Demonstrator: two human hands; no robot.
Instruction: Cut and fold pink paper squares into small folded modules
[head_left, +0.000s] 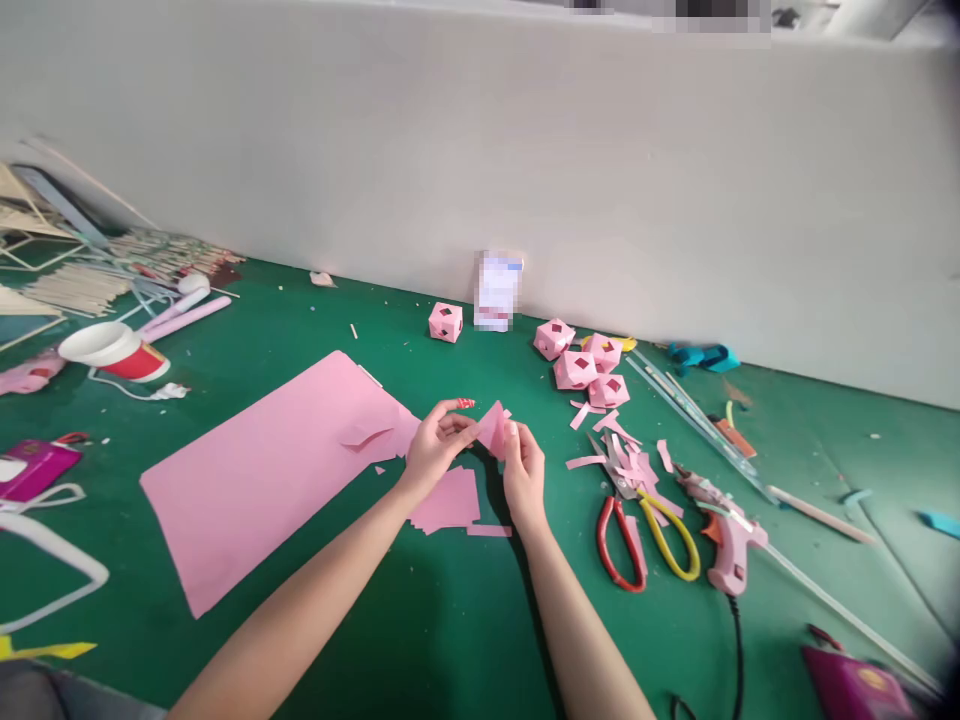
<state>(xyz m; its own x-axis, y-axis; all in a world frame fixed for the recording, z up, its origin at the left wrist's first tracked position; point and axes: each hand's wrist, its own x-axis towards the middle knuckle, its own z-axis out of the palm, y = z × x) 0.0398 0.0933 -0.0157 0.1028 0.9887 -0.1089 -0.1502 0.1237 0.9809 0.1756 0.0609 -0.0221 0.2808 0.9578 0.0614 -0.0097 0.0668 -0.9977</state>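
Observation:
A small folded piece of pink paper (494, 428) is held up between my two hands over the green table. My left hand (437, 445) pinches its left side, and my right hand (525, 465) grips its right edge between thumb and fingers. Just below lies a stack of pink paper squares (454, 500) with a thin strip beside it. To the left, a large pink sheet (262, 480) lies flat with a small folded piece on it. Scissors (622, 490) with one red and one yellow handle rest open among pink scraps (641, 465) on the right.
Several pink paper balls with cut-out holes (576, 370) sit together at the back right; another paper ball (446, 322) stands by a propped card (496, 292). A pink glue gun (724, 530) with its cord lies right. A paper cup (116, 350) and sticks (82, 290) are left.

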